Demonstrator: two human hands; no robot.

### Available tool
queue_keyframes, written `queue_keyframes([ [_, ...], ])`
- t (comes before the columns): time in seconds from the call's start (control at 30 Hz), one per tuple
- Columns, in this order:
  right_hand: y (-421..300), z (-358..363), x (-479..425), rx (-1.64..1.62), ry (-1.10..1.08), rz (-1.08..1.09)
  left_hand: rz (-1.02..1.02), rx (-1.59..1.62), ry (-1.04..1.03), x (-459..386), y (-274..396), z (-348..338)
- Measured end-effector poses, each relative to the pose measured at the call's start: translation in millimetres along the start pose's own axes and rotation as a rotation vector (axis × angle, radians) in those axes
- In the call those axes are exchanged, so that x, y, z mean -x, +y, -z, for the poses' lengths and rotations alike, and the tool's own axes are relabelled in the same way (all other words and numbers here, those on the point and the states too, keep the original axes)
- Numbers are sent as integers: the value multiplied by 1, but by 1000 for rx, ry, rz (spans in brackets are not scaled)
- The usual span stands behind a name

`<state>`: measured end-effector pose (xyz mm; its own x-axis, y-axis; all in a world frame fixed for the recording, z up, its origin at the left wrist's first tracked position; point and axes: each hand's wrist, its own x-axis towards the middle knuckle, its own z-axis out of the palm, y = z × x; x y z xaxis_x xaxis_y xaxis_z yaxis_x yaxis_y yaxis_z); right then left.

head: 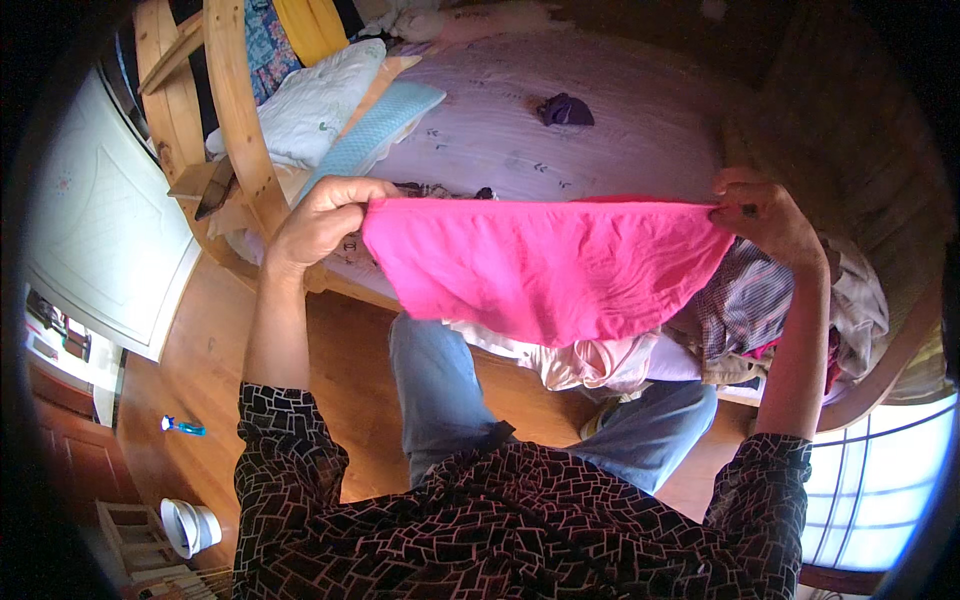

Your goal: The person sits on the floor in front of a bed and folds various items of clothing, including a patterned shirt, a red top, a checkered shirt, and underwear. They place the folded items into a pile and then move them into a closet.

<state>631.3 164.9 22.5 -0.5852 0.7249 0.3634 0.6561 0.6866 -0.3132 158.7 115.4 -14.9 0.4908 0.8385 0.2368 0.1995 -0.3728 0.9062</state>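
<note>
A bright pink cloth garment [536, 262] is stretched taut between my two hands, its straight upper edge running level and its lower part hanging loose. My left hand [322, 221] pinches the upper left corner between thumb and fingers. At the opposite corner, my right hand [772, 217] grips the same edge. Behind and below the garment lies a pale pink satiny garment [596, 364], partly covered by it. Close to my right forearm rests a checked garment [750, 300] in a heap of clothes. The pink cloth hides part of the bed's near edge.
A bed with a lilac sheet [495, 142] spreads before me, a small dark purple cloth [568, 110] on it. At its left are a white quilted pillow [322, 97] and a wooden frame [232, 112]. A spray bottle [184, 427] and white bucket [191, 527] stand on the wooden floor [322, 337].
</note>
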Motion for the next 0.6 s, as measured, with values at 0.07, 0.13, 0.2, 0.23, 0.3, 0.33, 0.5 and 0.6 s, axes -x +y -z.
queue_keyframes([
  [0.07,21,-12,4,-139,94,9,19,221,-47,6,-12,8],
  [0.13,23,-22,6,-370,134,-178,13,449,-10,11,-25,7],
  [0.2,17,-31,5,-592,182,-403,-1,461,57,2,-29,-3],
  [0.23,14,-40,1,-683,225,-474,-9,467,91,-5,-29,-11],
  [0.3,8,-61,-8,-849,342,-589,7,537,193,-20,-17,-35],
  [0.33,0,-68,-12,-821,393,-540,14,570,247,-25,-12,-46],
  [0.5,-82,-90,-26,-882,316,-363,-54,430,122,-46,29,-108],
  [0.6,-109,-91,-31,-594,232,-80,-205,84,36,-53,39,-126],
])
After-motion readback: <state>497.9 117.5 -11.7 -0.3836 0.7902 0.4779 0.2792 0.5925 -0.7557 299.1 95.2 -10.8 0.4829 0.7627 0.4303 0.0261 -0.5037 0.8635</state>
